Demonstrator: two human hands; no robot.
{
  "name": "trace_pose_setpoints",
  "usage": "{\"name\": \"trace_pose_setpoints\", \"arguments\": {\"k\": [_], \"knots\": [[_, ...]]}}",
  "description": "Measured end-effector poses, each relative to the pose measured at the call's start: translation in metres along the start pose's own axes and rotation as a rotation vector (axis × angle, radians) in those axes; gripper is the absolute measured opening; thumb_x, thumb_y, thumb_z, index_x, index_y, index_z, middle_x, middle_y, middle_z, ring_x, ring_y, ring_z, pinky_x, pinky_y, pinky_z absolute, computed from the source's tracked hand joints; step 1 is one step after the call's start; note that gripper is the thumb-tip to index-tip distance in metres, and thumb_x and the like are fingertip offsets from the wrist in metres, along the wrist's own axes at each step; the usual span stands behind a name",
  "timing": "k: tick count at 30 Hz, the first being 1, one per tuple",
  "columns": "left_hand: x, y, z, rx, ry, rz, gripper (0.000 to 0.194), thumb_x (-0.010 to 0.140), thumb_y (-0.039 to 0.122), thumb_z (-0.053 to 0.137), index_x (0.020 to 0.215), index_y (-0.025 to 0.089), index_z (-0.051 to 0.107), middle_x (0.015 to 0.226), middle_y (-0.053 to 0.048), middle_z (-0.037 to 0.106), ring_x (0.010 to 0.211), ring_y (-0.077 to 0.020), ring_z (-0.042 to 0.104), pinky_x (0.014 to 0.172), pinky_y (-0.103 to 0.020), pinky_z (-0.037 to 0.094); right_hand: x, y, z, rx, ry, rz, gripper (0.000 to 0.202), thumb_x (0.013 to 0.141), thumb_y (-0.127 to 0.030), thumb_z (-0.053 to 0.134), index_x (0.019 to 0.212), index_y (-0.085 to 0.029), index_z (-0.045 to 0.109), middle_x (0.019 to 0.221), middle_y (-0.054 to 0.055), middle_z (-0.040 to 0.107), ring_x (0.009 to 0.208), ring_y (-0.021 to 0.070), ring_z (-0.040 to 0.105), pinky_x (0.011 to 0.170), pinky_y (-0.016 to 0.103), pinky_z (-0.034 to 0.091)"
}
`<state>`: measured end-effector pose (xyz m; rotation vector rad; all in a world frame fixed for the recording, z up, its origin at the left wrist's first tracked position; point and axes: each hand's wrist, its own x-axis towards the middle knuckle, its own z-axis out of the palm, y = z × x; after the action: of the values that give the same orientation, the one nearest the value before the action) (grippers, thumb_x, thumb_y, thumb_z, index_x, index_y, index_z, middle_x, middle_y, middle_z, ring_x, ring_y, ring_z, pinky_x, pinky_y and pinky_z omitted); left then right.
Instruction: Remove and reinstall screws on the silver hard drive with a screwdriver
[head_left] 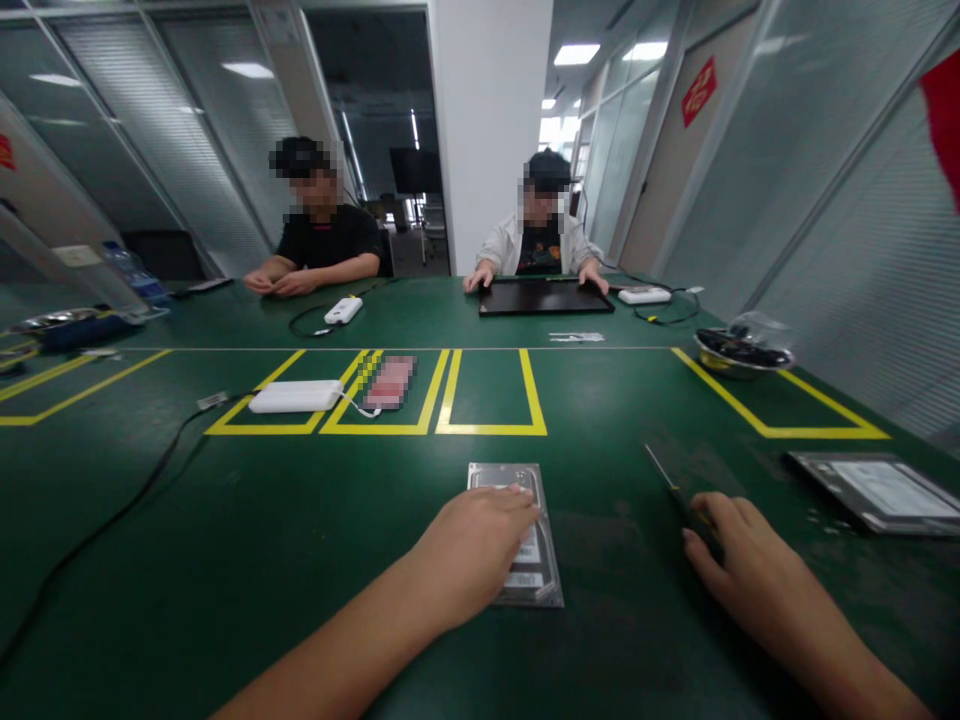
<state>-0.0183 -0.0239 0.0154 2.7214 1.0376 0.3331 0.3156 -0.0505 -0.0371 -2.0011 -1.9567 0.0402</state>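
A silver hard drive [551,560] with white labels lies on the green table in front of me. My left hand [487,535] rests on top of it, palm down, its fingers reaching over the upper part and hiding much of the drive. To the right, my right hand [739,545] has its fingers round the dark handle of a screwdriver [660,466]. The thin metal shaft points up and to the left, away from the drive. At the right edge lies another silver drive [885,490] with a white label, near several tiny pieces on the tabletop.
Yellow tape frames [491,430] mark the green table [300,550]. A white power bank [296,397] is cabled to a phone [390,382]. A bowl [742,358] of dark items stands right. Two people sit opposite, one holding a black panel [546,296].
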Motion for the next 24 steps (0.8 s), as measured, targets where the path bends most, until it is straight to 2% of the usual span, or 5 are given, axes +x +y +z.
{"name": "trace_pose_setpoints", "arguments": {"k": [5, 10, 18, 24], "knots": [[-0.006, -0.004, 0.005, -0.061, 0.058, -0.03, 0.037, 0.097, 0.017, 0.045, 0.13, 0.02, 0.061, 0.137, -0.005, 0.06, 0.129, -0.0193, 0.055, 0.114, -0.043, 0.04, 0.001, -0.001, -0.002, -0.027, -0.008, 0.02, 0.042, 0.088, -0.052, 0.038, 0.107, -0.019, 0.055, 0.108, 0.012, 0.056, 0.083, 0.0249, 0.061, 0.069, 0.04, 0.049], [-0.01, -0.007, 0.011, -0.089, 0.081, -0.039, 0.038, 0.098, 0.021, 0.045, 0.135, 0.021, 0.058, 0.141, -0.002, 0.057, 0.132, -0.0164, 0.052, 0.117, -0.041, 0.036, 0.0, 0.001, -0.001, -0.022, 0.048, -0.021, 0.045, 0.088, -0.054, 0.039, 0.108, -0.018, 0.057, 0.11, 0.012, 0.057, 0.095, 0.0271, 0.059, 0.079, 0.043, 0.05], [-0.013, -0.007, 0.011, -0.099, 0.085, -0.042, 0.037, 0.1, 0.026, 0.044, 0.136, 0.023, 0.056, 0.142, -0.001, 0.056, 0.134, -0.0154, 0.049, 0.121, -0.043, 0.026, -0.001, 0.004, -0.003, -0.024, 0.022, -0.002, 0.048, 0.089, -0.056, 0.038, 0.109, -0.018, 0.06, 0.111, 0.013, 0.059, 0.097, 0.0286, 0.06, 0.082, 0.045, 0.051], [-0.013, -0.006, 0.009, -0.114, 0.088, -0.054, 0.037, 0.103, 0.03, 0.04, 0.136, 0.025, 0.055, 0.141, -0.001, 0.057, 0.135, -0.0151, 0.048, 0.121, -0.043, 0.024, 0.0, 0.008, -0.011, 0.03, 0.046, 0.021, 0.059, 0.088, -0.067, 0.039, 0.108, -0.017, 0.063, 0.111, 0.013, 0.061, 0.096, 0.0292, 0.061, 0.086, 0.047, 0.05]]}}
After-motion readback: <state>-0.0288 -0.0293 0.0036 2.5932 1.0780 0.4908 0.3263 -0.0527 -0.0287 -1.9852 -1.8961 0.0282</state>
